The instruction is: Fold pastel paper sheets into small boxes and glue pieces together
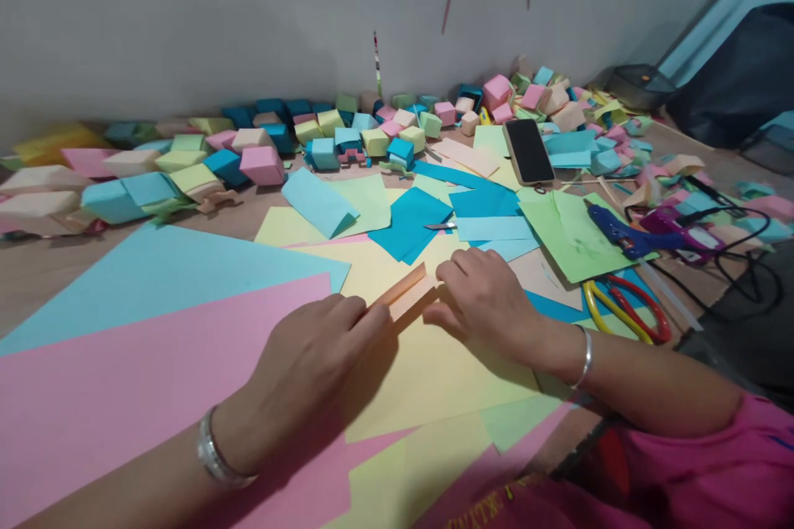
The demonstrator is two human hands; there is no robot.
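My left hand (307,364) and my right hand (487,302) both pinch a narrow folded strip of peach paper (406,291) and press it against a yellow sheet (422,364). The left fingers close on the strip's near-left end, the right fingers curl over its right end. A silver bangle circles each wrist. A large pink sheet (124,380) lies under my left forearm, with a light blue sheet (167,269) beyond it.
Many folded paper cubes (260,164) in pink, blue, yellow and green line the wall. A phone (528,150), a blue glue gun (626,235) with its cable, and red-and-yellow scissors (624,310) lie to the right among loose coloured sheets.
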